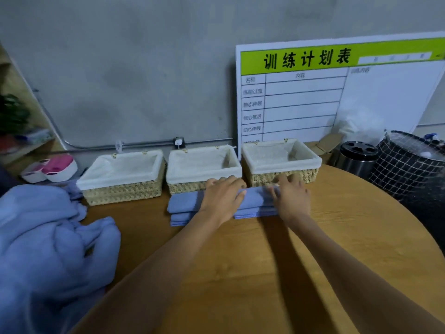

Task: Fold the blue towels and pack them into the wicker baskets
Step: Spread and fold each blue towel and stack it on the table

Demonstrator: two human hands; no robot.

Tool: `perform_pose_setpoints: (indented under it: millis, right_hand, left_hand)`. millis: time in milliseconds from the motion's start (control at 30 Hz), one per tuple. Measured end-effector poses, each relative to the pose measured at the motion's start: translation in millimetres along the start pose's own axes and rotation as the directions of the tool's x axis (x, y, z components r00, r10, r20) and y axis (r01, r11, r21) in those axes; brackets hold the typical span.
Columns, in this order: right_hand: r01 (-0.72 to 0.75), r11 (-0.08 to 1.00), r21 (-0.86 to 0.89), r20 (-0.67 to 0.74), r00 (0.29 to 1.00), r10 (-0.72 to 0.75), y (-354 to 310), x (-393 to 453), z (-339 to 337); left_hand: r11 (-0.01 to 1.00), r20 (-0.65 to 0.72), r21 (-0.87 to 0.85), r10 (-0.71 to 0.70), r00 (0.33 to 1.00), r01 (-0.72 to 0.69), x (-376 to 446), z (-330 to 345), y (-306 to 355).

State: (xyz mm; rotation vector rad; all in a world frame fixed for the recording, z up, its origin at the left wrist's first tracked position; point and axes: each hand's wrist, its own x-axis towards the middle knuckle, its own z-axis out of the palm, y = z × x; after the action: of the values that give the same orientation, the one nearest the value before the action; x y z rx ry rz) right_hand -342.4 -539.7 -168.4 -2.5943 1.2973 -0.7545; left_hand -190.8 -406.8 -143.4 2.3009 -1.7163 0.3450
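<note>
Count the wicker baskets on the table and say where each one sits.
3, in a row along the wall: left basket, middle basket, right basket before the whiteboard. None looks hidden.

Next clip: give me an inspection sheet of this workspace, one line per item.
Surface: round wooden table.
Job's things: folded towel before three lined baskets, all holding no towels; unfolded pile at left.
Clutter: steel bin, checked hamper, pink-white tubs.
Hands: left hand and right hand both on the folded towel.
Cables: conduit along the wall.
Surroundings: concrete wall, whiteboard, shelf at left.
</note>
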Motion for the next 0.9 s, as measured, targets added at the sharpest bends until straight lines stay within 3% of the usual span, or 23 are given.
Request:
perform_pose_setpoints:
  millis: [133, 233, 400, 500, 633, 733, 900]
  right_hand:
    - [0.198, 0.964, 0.176, -0.057, 0.980, -0.191, -61.9, -26.3, -5.0]
    - [0.366, 0.857, 0.362, -0.063, 0.927, -0.369, -126.9, -53.3, 11.0]
    - [0.366, 0.721, 0.588, 0.128, 0.838, -0.530, -243.5, -100.2, 35.6]
    - [0.339, 0.649, 0.682, 0.214, 0.756, -0.619, -290.8, -121.7, 47.6]
    - [0.318, 0.597, 0.736, 0.295, 0.643, -0.707, -321.2, -143.7, 63.4]
    - [0.430, 0.559, 0.709, 0.280, 0.556, -0.783, -324.0, -154.0, 77.8]
    - [0.593, 0.559, 0.579, 0.181, 0.575, -0.798, -316.8, -158.7, 87.7]
  left_hand:
    - [0.996, -0.031, 0.051, 0.071, 0.997, -0.069, -58.0, -55.0, -44.6]
    - [0.996, -0.029, 0.080, -0.035, 0.999, 0.037, -106.9, -83.4, -100.2]
    - [0.950, 0.073, -0.193, -0.235, 0.969, 0.245, -192.8, -121.3, -198.1]
    - [0.933, 0.141, -0.227, -0.253, 0.957, 0.280, -233.4, -137.9, -248.0]
    - [0.914, 0.158, -0.298, -0.237, 0.959, 0.275, -260.9, -132.3, -272.7]
    - [0.891, 0.083, -0.368, -0.255, 0.963, 0.268, -264.6, -115.6, -272.5]
    - [0.924, -0.039, -0.313, -0.244, 0.969, 0.220, -265.3, -107.0, -266.4]
